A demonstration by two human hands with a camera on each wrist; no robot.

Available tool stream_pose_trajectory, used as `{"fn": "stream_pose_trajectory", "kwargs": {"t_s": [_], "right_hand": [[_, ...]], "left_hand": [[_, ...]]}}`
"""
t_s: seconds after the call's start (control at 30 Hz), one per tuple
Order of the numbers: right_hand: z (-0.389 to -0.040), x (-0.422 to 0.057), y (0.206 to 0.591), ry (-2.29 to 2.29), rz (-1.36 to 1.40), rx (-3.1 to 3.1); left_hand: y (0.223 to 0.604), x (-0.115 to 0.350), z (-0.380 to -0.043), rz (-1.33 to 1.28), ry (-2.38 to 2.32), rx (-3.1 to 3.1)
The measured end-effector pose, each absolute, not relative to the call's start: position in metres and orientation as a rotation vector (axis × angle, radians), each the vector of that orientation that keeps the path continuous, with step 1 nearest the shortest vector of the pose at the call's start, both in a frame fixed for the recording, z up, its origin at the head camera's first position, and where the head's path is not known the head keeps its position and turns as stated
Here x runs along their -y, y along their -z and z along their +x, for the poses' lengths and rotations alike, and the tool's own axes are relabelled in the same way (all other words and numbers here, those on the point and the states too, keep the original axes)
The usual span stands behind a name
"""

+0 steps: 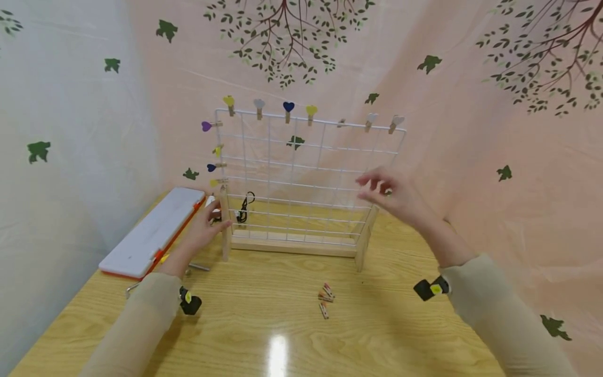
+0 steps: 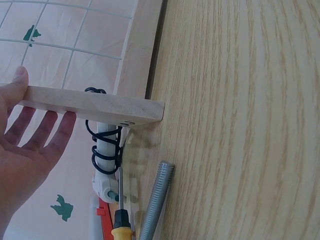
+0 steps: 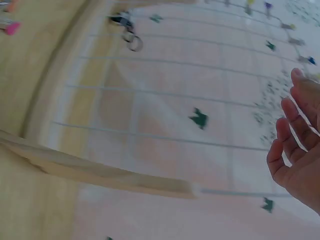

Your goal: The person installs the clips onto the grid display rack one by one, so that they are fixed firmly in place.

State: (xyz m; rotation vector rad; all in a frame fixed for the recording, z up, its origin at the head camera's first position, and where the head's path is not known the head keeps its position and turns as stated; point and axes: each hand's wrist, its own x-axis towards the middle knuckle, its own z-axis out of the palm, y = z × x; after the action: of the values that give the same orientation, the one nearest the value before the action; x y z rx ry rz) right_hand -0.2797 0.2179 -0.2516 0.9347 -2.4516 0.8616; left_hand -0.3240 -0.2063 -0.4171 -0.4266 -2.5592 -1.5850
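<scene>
A white wire grid (image 1: 264,112) stands upright in a wooden stand (image 1: 292,247). Heart-topped clothespins in yellow, white, blue and purple line its top wire and upper left side, such as a blue-heart clothespin (image 1: 288,111). My left hand (image 1: 202,228) holds the stand's left wooden upright (image 2: 95,102), thumb on one face and fingers on the other. Close to the grid's right side, my right hand (image 1: 393,193) is raised with loosely bent fingers and holds nothing. The right wrist view shows that hand (image 3: 305,142) beside the wires, palm empty.
Several small clothespins (image 1: 326,296) lie on the table in front of the stand. To the left is a white and orange case (image 1: 153,235). A threaded metal rod (image 2: 157,200), a yellow-handled screwdriver (image 2: 121,225) and a coiled black cord (image 1: 243,209) lie near the left upright.
</scene>
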Motion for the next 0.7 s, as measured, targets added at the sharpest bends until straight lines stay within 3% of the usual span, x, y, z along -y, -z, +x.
{"fn": "stream_pose_trajectory", "kwargs": {"t_s": [0.2, 0.37, 0.53, 0.7], "right_hand": [[-0.274, -0.202, 0.354, -0.882, 1.09, 2.699], [-0.273, -0.202, 0.417, -0.929, 1.252, 2.815], [-0.271, -0.201, 0.452, -1.0, 1.256, 2.939], [-0.272, -0.197, 0.463, -1.001, 1.203, 2.948]], "left_hand": [[0.416, 0.206, -0.324, -0.436, 1.595, 2.548], [0.408, 0.203, -0.316, -0.441, 1.602, 2.55], [0.401, 0.201, -0.31, -0.434, 1.64, 2.546], [0.413, 0.205, -0.321, -0.439, 1.624, 2.549]]}}
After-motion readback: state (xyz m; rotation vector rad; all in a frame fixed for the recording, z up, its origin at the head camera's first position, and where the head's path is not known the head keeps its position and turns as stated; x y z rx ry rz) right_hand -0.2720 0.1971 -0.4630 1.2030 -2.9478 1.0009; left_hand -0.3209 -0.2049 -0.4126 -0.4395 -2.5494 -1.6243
